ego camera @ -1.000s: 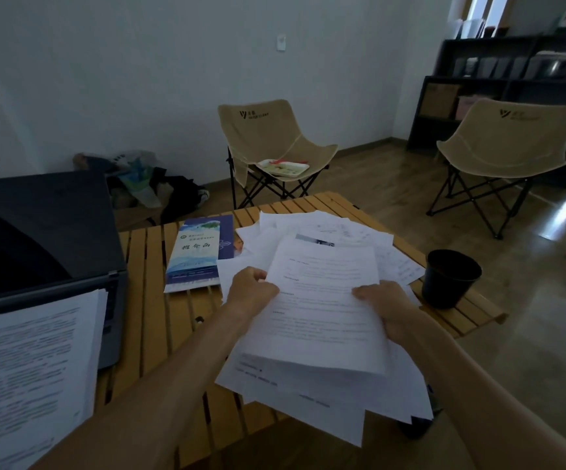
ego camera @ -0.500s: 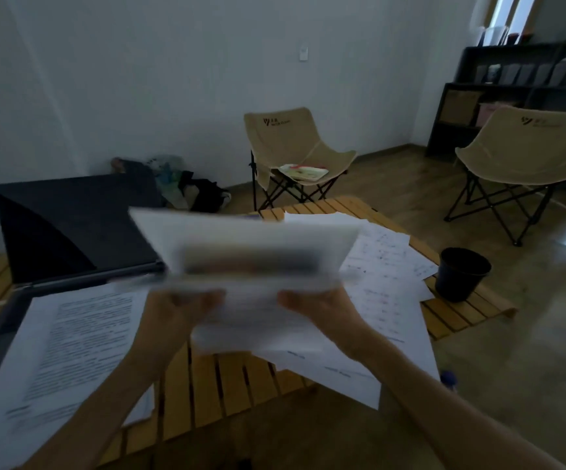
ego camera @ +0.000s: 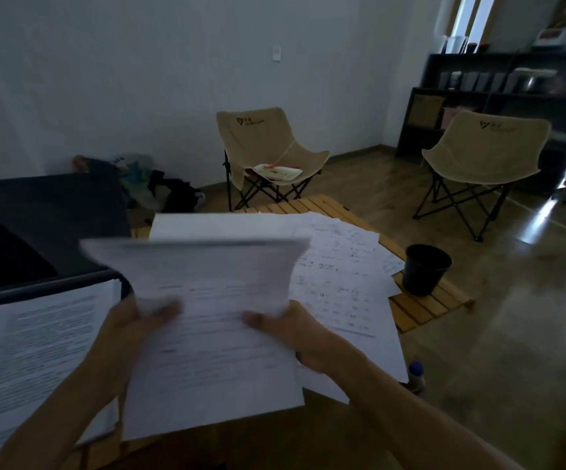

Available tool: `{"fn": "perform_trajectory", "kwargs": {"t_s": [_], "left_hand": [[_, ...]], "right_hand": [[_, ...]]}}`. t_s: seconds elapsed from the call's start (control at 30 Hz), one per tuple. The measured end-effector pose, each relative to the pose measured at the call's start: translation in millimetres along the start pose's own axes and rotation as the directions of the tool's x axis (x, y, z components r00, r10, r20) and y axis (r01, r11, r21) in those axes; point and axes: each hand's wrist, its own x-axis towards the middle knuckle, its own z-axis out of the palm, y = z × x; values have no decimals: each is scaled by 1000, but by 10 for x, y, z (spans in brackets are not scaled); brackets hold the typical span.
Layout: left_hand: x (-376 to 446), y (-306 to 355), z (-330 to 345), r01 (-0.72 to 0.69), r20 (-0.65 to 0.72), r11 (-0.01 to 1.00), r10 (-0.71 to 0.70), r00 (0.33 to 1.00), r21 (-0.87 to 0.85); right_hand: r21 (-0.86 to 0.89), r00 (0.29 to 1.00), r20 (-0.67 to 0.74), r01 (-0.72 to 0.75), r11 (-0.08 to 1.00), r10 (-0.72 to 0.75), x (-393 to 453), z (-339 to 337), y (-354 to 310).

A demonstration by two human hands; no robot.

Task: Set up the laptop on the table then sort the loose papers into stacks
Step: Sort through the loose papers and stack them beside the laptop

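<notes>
Head view: left hand (ego camera: 132, 330) and right hand (ego camera: 285, 329) each pinch the lifted sheets (ego camera: 207, 300); a loose grip could spill them onto the papers (ego camera: 342, 276) at right.

Printed papers (ego camera: 213, 320) held up, blurred; open dark laptop (ego camera: 37, 228) left.

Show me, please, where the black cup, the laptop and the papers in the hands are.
black cup (ego camera: 425, 271): head view, on its outer wall.
laptop (ego camera: 47, 212): head view, on its dark open screen.
held papers (ego camera: 213, 283): head view, middle of the top sheet.
</notes>
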Motion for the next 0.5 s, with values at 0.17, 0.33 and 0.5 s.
{"fn": "perform_trajectory", "kwargs": {"t_s": [0.17,0.33,0.5], "left_hand": [[269,-320,-278,172,-33,985,-171,985,7],[419,-567,-557,337,-132,938,-325,936,81],[487,-685,-614,401,-113,902,-387,915,157]], "right_hand": [[-410,919,-394,-180,894,5,74,-391,-64],[-642,667,-734,-618,455,-129,80,-1094,116],[-592,650,-759,-675,441,-23,264,-1305,79]]}}
